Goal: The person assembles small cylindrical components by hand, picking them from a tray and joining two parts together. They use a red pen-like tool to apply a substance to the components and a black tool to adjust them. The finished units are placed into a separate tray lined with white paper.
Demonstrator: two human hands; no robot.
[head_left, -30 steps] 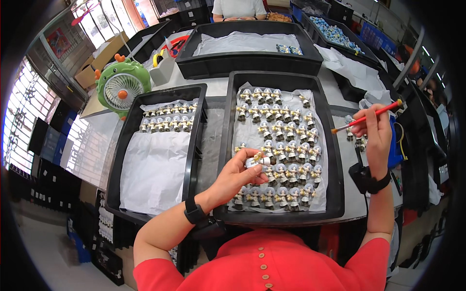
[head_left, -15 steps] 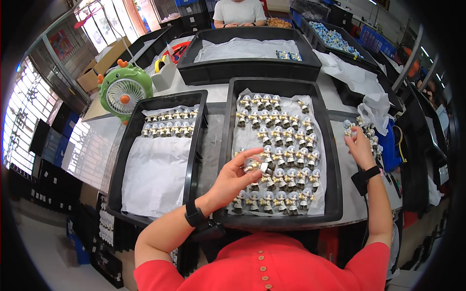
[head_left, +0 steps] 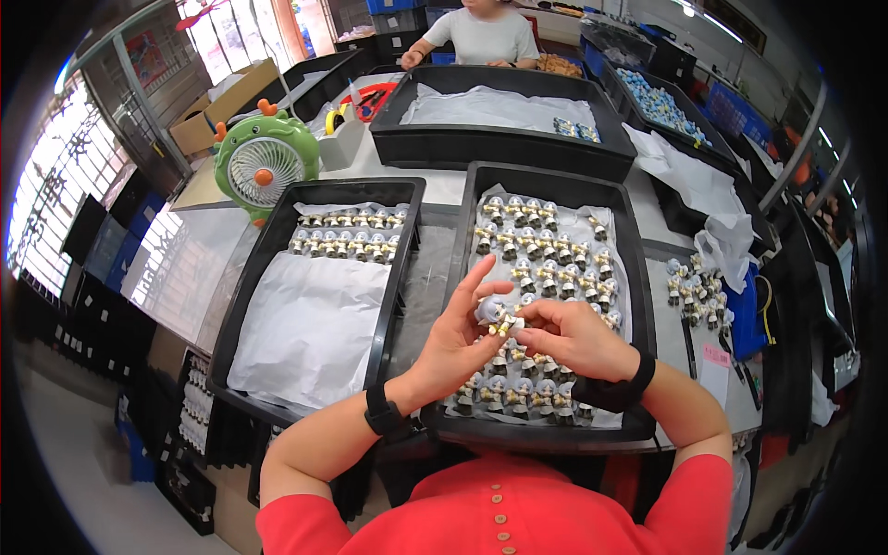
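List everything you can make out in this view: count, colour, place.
Near trays: two, black, left and centre
Far tray: one, black, beyond them
Held figurine: one, white and gold, over central tray
Other figurines: dozens, same colours, near trays and farther right
Fan: one, green, beyond left tray
Tape roll: one, yellow, right of fan
Small pieces: many, blue, far right
Co-worker: one, white top, far side
Wristbands: two, black, on wrists
Hands: two, bare, both on held figurine
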